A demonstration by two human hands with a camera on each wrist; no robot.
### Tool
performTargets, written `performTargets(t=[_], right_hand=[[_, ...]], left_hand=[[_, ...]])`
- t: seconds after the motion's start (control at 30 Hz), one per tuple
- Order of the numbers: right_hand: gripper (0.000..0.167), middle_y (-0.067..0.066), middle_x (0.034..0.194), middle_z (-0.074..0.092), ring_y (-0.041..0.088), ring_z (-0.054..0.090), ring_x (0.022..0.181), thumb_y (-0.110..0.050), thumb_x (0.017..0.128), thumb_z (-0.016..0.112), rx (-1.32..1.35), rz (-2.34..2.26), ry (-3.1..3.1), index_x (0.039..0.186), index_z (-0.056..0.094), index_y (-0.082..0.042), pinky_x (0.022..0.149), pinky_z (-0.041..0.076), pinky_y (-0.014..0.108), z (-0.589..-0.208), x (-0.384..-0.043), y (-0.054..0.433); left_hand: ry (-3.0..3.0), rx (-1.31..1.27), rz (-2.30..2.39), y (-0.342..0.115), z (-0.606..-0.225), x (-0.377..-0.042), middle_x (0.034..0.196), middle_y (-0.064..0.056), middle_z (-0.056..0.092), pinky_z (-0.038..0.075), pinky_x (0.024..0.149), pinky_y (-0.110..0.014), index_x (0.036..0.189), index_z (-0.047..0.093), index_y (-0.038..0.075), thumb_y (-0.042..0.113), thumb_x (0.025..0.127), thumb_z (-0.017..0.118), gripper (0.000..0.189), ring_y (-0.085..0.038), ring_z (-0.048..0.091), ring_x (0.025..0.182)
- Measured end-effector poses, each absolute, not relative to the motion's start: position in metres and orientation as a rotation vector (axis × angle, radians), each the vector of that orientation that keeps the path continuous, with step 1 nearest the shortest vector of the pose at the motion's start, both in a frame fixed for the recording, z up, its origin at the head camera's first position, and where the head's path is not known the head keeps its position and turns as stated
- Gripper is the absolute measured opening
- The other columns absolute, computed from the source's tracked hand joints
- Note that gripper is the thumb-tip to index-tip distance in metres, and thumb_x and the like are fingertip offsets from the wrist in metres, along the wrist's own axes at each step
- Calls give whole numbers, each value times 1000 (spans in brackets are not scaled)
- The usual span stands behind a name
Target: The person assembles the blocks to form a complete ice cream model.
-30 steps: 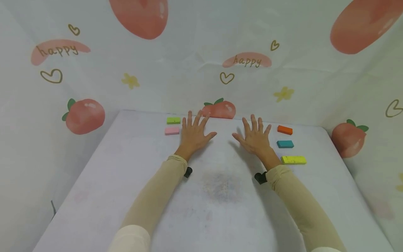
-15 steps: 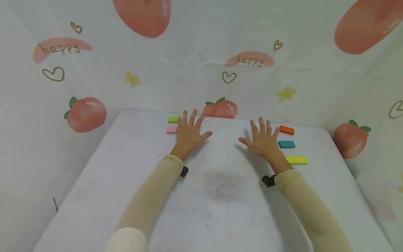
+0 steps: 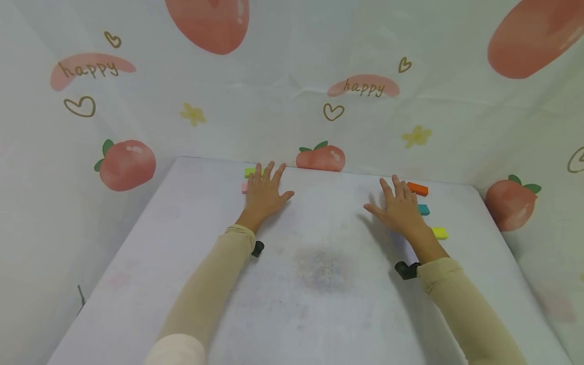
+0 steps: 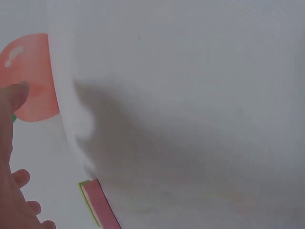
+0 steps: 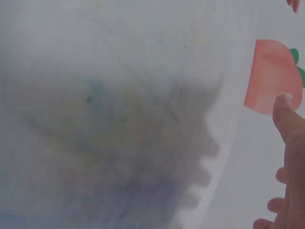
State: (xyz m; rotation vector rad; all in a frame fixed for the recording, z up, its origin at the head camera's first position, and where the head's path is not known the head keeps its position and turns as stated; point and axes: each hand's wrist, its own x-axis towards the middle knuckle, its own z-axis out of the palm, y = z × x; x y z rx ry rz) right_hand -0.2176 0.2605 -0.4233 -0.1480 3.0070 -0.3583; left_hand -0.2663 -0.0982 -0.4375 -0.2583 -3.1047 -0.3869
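My left hand, fingers spread, hovers over the back left of the table, partly covering a lime-green block and a pink block. In the left wrist view the pink block lies beyond the fingers, with a green edge beside it. My right hand, also with fingers extended, hovers at the back right. It overlaps a column of an orange block, a teal block and a yellow block. Both hands hold nothing, and their shadows fall on the tabletop.
The white table has a greyish smudge near its middle. A cloth backdrop printed with fruit, hearts and "happy" rises along the back and sides. Dark wrist-worn devices stick out from both sleeves.
My hands have moved apart: the left one leftward over the green and pink blocks, the right one rightward over the orange, teal and yellow blocks. The blocks have stayed put.
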Motion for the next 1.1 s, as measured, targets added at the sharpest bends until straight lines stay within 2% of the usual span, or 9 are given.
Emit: performTargets(t=[0.1, 0.4, 0.67, 0.87, 1.1], right_hand=[[97, 27, 170, -3, 59, 6, 151, -63, 98, 52, -166, -400, 3011, 164, 10, -7, 120, 11, 74, -420, -212, 268], [94, 31, 165, 20, 55, 22, 149, -55, 95, 66, -236, -661, 3029, 160, 24, -1, 116, 23, 72, -420, -203, 295], [92, 35, 159, 26, 59, 25, 144, -49, 93, 71, -199, -759, 2989, 158, 27, -1, 111, 28, 74, -421, -194, 319], [96, 36, 154, 32, 55, 33, 140, -46, 90, 76, -175, -798, 2963, 158, 27, 0, 109, 31, 74, -420, -187, 333], [99, 35, 153, 36, 54, 37, 138, -52, 88, 76, -112, -818, 2952, 158, 30, 2, 108, 34, 73, -420, -178, 350]], left_hand=[[-3111, -244, -405, -103, -436, -265, 172, -8, 14, 10, 127, -61, 164, 15, 30, 59, 98, 53, 82, -43, 4, 160], [-3119, -210, -459, -124, -442, -266, 169, -12, 26, 18, 126, -61, 164, 20, 26, 58, 97, 58, 84, -43, 18, 157], [-3081, -191, -562, -141, -443, -269, 163, -17, 35, 34, 117, -62, 164, 21, 21, 53, 94, 67, 90, -45, 32, 148], [-3062, -186, -709, -153, -443, -273, 161, -17, 37, 37, 112, -60, 161, 32, 17, 47, 91, 73, 86, -42, 36, 141], [-2995, -168, -868, -167, -441, -271, 154, -15, 46, 37, 112, -57, 154, 46, 19, 40, 87, 80, 78, -40, 40, 134]])
